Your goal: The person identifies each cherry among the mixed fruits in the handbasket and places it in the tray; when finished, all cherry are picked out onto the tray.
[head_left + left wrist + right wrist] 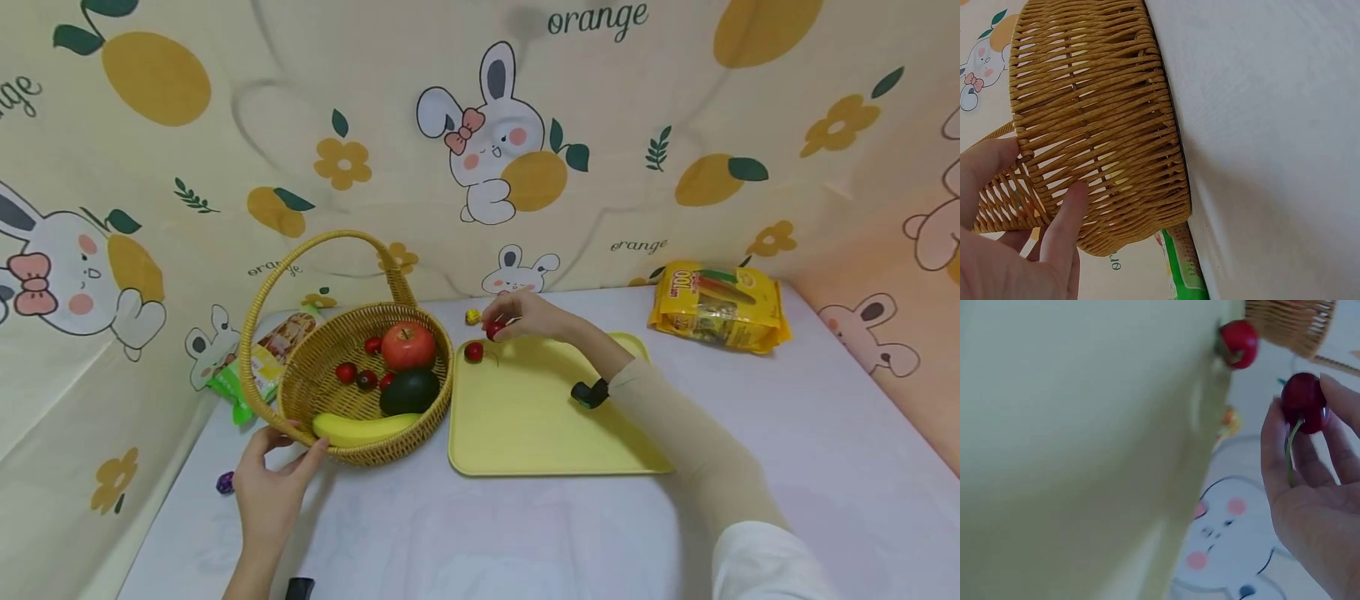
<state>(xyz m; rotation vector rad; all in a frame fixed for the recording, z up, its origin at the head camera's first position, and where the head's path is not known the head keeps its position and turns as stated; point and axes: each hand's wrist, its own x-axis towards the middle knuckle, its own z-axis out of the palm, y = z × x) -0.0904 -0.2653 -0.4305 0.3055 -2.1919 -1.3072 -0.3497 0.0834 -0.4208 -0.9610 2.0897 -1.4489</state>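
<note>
In the right wrist view my right hand (pixel 1313 494) pinches a dark red cherry (pixel 1302 403) with a green stem. The head view puts this right hand (pixel 528 317) over the far left edge of the yellow tray (pixel 540 417). A second cherry (pixel 474 352) lies in the tray's far left corner. My left hand (pixel 273 479) grips the near left rim of the wicker basket (pixel 397 450), near the foot of its handle, thumb outside. Inside the basket are a red apple (pixel 408 346), an avocado (pixel 410 392), a banana (pixel 366 430) and several cherries (pixel 346 372).
A yellow snack bag (pixel 718 306) stands at the back right. Behind the basket on the left lies a green and brown package (pixel 270 358). A yellow wrapped candy (pixel 472 317) sits behind the tray, a purple one (pixel 226 482) beside my left hand. A printed cloth (pixel 360 75) hangs behind.
</note>
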